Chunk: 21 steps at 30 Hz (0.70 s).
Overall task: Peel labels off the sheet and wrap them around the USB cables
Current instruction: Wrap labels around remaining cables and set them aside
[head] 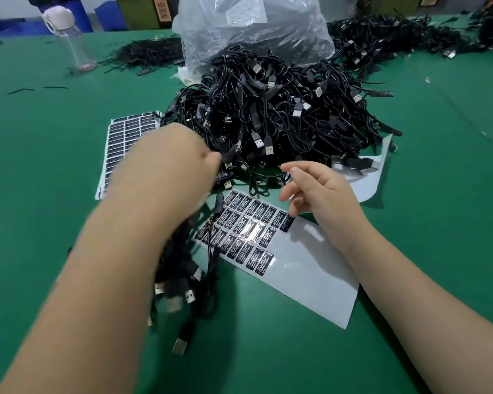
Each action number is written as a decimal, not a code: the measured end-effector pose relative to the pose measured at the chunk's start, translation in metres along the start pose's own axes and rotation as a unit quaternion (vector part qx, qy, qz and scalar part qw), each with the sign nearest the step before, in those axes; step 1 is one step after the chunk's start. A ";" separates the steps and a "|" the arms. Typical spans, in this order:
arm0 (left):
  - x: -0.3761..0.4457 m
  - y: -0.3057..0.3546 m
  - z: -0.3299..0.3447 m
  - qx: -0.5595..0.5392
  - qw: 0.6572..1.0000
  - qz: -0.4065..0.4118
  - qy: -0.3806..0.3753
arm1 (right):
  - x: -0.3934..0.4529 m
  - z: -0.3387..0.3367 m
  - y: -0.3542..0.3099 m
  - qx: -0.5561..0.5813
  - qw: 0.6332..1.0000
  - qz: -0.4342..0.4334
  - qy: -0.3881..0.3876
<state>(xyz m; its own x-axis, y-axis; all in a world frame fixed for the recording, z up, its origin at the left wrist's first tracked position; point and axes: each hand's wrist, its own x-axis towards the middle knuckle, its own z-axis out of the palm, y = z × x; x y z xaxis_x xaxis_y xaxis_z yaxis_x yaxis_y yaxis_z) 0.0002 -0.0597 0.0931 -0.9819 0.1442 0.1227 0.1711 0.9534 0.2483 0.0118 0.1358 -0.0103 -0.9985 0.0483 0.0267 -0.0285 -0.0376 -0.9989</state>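
Note:
A big heap of black USB cables [282, 109] lies in the middle of the green table [40, 180]. In front of it is a white label sheet [302, 271] with several black labels [239, 231] on its far half. My left hand [171, 166], blurred, is curled at the heap's near edge and grips a bundle of USB cables [182, 285] that hangs down under my forearm. Hovering over the sheet's far right corner, my right hand [313, 189] has loosely bent fingers, and I see nothing in it.
A second, fuller label sheet [125, 132] lies partly under my left hand. A bare backing sheet [379, 172] curls at the heap's right. Behind stand a plastic bag [254, 29], a clear bottle [74, 38], a pile of black ties [151, 52] and more cables [396, 35].

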 end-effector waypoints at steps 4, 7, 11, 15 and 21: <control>0.018 -0.040 0.019 0.168 0.976 -0.081 -0.113 | -0.007 0.001 0.002 -0.220 0.973 -0.066 -0.010; 0.020 -0.052 0.041 0.160 0.965 -0.111 -0.174 | -0.011 0.005 0.005 -0.457 0.878 -0.112 -0.088; 0.030 -0.049 0.038 0.172 0.971 -0.108 -0.129 | -0.006 0.007 0.007 -0.537 0.822 -0.132 -0.132; 0.055 -0.017 0.030 0.058 0.997 0.007 -0.047 | -0.003 0.004 0.007 -0.523 0.833 -0.134 -0.122; 0.123 0.033 0.041 -0.084 0.996 -0.018 0.038 | -0.001 0.005 0.008 -0.497 0.849 -0.138 -0.113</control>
<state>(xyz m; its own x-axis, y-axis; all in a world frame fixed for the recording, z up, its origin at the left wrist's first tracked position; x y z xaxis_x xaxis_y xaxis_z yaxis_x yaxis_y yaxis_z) -0.1179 0.0008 0.0766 -0.9796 0.0846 0.1825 0.1542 0.8986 0.4109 0.0128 0.1309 -0.0181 -0.9469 -0.2785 0.1605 -0.3214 0.8103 -0.4900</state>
